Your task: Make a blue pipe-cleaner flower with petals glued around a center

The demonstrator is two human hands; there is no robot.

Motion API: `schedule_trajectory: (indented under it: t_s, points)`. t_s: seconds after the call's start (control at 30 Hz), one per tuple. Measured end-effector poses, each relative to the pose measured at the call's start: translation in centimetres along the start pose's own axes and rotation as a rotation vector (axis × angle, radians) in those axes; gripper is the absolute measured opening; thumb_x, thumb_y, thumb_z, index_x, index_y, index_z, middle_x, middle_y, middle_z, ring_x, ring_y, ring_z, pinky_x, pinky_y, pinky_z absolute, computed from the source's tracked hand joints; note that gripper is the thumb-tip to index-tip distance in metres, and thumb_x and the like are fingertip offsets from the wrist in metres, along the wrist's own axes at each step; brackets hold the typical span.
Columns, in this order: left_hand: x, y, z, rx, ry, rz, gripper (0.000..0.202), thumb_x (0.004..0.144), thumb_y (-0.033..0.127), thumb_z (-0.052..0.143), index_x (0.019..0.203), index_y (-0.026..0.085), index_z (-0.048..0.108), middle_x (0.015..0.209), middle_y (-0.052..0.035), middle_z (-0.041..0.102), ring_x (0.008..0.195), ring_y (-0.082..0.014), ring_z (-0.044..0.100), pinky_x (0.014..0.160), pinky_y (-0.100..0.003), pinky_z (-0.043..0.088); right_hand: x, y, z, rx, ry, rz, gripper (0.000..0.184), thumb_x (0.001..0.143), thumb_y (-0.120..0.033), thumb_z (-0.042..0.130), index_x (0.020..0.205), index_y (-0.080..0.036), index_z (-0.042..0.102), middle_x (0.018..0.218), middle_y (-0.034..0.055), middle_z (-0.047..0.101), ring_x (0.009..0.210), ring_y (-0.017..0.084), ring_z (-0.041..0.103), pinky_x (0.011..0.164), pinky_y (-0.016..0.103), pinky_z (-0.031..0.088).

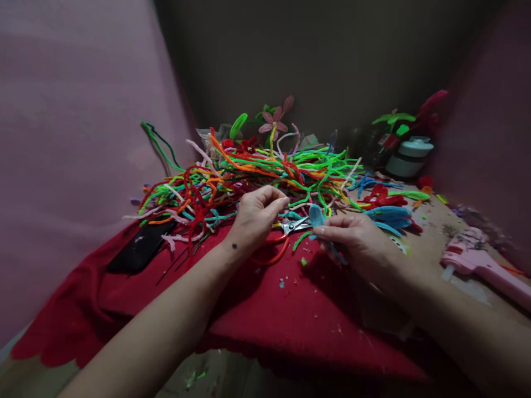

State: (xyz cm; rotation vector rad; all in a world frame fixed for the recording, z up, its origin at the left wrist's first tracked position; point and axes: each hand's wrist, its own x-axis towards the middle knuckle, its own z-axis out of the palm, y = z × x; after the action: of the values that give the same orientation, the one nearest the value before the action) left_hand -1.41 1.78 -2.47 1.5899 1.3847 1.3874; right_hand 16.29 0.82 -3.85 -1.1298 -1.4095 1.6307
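Note:
My right hand pinches a blue pipe-cleaner petal between thumb and fingers, its looped end pointing up. Thumb and forefinger of my left hand are pressed together to the left of the petal, apart from it; whatever they hold, if anything, is too small to make out. Below and between both hands, a pair of scissors with red-orange handles lies on the red cloth, blades parted. Behind the hands spreads a large tangled heap of coloured pipe cleaners.
A black phone lies at left. On the right are more blue petals, a pink glue gun and a lidded jar. A pink pipe-cleaner flower stands at the back. Small fluff scraps dot the cloth.

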Motion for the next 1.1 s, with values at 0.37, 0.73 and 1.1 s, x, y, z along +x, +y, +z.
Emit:
schedule_trajectory:
  t_s: [0.37, 0.73, 1.1]
  points:
    - [-1.3, 0.5, 2.0, -0.148, -0.302, -0.179, 0.016, 0.069, 0.026, 0.066, 0.071, 0.013, 0.056, 0.054, 0.0063, 0.050, 0.041, -0.0026, 0.038, 0.040, -0.016, 0.028, 1.4, 1.1, -1.1, 0.161, 0.022, -0.049, 0.024, 0.065, -0.034, 0.071, 0.059, -0.015, 0.058, 0.040, -0.0052, 0.047, 0.030, 0.005, 0.035, 0.031, 0.019, 0.023]
    - [-1.7, 0.1, 2.7, -0.196, -0.333, -0.211, 0.015, 0.071, 0.025, 0.062, 0.069, 0.013, 0.054, 0.056, 0.0037, 0.054, 0.043, -0.0031, 0.043, 0.041, -0.016, 0.030, 1.6, 0.7, -0.9, 0.411, -0.026, -0.024, 0.008, 0.064, -0.019, 0.069, 0.065, -0.012, 0.064, 0.053, 0.0032, 0.062, 0.045, 0.012, 0.058, 0.043, 0.022, 0.048]
    - [-1.7, 0.4, 2.4, -0.051, -0.376, -0.205, 0.012, 0.071, 0.021, 0.057, 0.063, 0.014, 0.052, 0.044, 0.0070, 0.045, 0.036, -0.0029, 0.036, 0.039, -0.017, 0.025, 1.3, 0.8, -1.0, 0.152, 0.028, -0.089, 0.008, 0.066, -0.022, 0.065, 0.066, -0.015, 0.060, 0.047, -0.0042, 0.053, 0.037, 0.006, 0.045, 0.037, 0.018, 0.031]
